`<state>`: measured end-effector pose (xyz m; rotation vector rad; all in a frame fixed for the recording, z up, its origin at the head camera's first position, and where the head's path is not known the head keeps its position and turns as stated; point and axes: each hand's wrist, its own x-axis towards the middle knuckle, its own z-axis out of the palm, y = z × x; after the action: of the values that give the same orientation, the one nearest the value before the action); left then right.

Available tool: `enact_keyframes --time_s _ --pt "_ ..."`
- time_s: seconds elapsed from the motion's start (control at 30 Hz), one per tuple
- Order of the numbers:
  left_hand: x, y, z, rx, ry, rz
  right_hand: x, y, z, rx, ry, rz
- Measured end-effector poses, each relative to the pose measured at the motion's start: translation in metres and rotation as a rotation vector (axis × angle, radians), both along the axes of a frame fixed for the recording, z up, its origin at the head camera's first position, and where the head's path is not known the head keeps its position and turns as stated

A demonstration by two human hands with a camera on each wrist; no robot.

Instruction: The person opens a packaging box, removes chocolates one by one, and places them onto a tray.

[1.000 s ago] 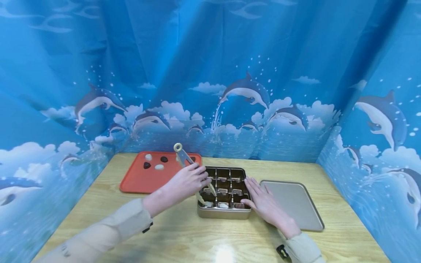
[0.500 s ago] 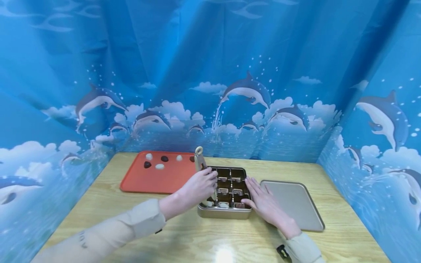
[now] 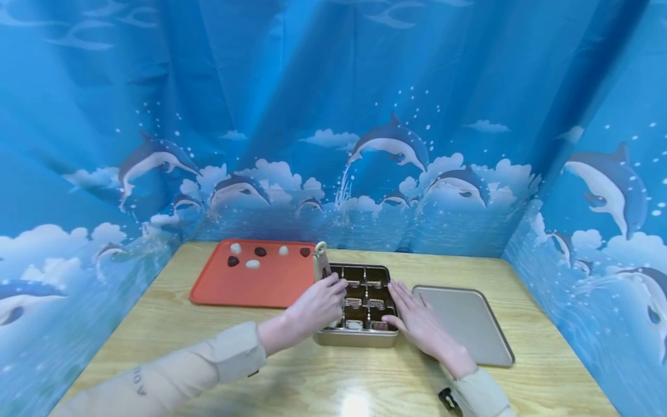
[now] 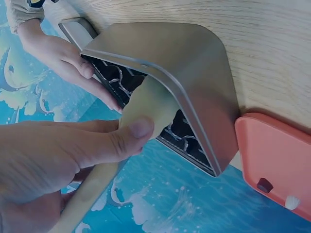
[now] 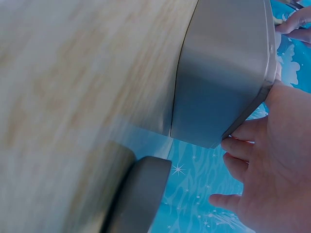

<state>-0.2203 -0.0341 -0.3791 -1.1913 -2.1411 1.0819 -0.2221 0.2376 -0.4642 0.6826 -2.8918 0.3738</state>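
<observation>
My left hand [image 3: 319, 304] holds a pair of tongs [image 3: 320, 260] over the left column of a metal tin [image 3: 359, 339]. The ring end of the tongs points up; their broad cream tips [image 4: 149, 104] reach into the tin's opening in the left wrist view. Whether a piece is between the tips is hidden. Inside the tin a dark brown divided insert shows a white chocolate [image 3: 354, 325] and a brown chocolate [image 3: 380, 326] in the front row. My right hand [image 3: 423, 327] rests with extended fingers against the tin's right rim.
A red tray [image 3: 250, 292] at the back left carries several dark and white chocolates, including a white one [image 3: 252, 264]. To the right of the tin a flat metal lid [image 3: 464, 324] lies on the wooden table [image 3: 292, 382]. A dolphin-print curtain [image 3: 333, 116] surrounds the table.
My left hand has moved right with the tongs, which now stand more upright over the tin's left side. The right hand and the tin have stayed in place.
</observation>
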Motion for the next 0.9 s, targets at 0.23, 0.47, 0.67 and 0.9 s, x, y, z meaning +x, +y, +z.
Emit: enact_keyframes --time_s 0.23,0.47,0.67,0.9 --pt "-0.011 -0.011 0.000 0.097 -0.015 -0.077 0.001 0.001 0.002 -0.011 -0.004 -0.002" --pt "-0.011 -0.024 -0.003 0.174 0.003 -0.132 0.002 -0.001 0.002 0.001 -0.013 0.002" --pt "-0.006 -0.028 -0.005 0.189 0.026 -0.131 0.002 -0.003 0.002 0.007 -0.004 -0.005" --pt "-0.004 -0.032 0.005 0.183 0.016 -0.088 0.001 -0.001 0.002 0.001 -0.010 -0.008"
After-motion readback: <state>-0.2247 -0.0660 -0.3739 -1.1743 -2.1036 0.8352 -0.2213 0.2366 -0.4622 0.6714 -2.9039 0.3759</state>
